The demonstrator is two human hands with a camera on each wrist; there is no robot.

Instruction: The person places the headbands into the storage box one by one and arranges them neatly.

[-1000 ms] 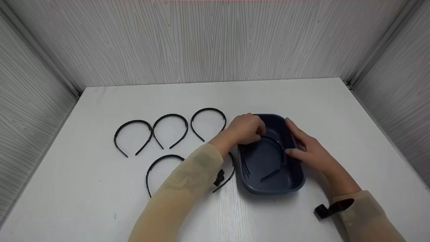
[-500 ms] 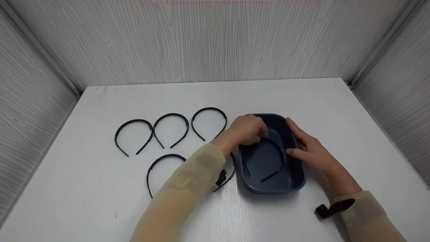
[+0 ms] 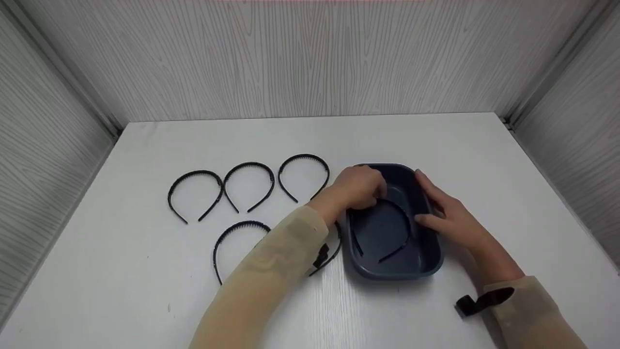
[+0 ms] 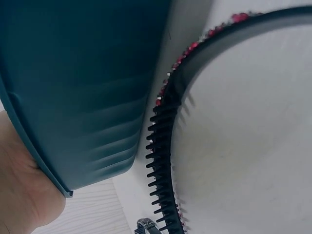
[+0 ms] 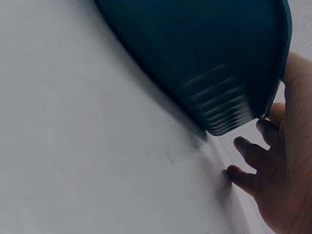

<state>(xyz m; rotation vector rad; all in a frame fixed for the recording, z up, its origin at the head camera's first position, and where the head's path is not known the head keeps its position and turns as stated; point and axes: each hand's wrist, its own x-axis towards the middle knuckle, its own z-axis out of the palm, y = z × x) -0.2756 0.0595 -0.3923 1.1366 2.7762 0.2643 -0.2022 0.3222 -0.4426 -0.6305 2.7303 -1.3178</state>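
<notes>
My left hand (image 3: 359, 188) reaches over the left rim into a dark blue plastic basin (image 3: 387, 277), its curled fingers pinching the top of a black headband (image 3: 408, 228) that lies inside with its ends toward me. Those fingertips are partly hidden. At the right rim, my right hand (image 3: 448, 218) grips the basin, thumb inside and fingers outside. The right wrist view shows the right hand (image 5: 280, 165) with several fingertips spread below the basin's rim. In the left wrist view, a toothed headband with red beads (image 4: 163, 146) lies beside the basin's outer wall (image 4: 87, 87).
Three black headbands stretch in a row at the back: left (image 3: 194, 172), middle (image 3: 249, 164) and right (image 3: 305, 155). Nearer me are a fourth-row-free pair, one headband (image 3: 216, 247) and another headband (image 3: 339, 242), both partly under my left sleeve (image 3: 271, 264). Wood-grain panels (image 3: 310, 58) enclose the white table.
</notes>
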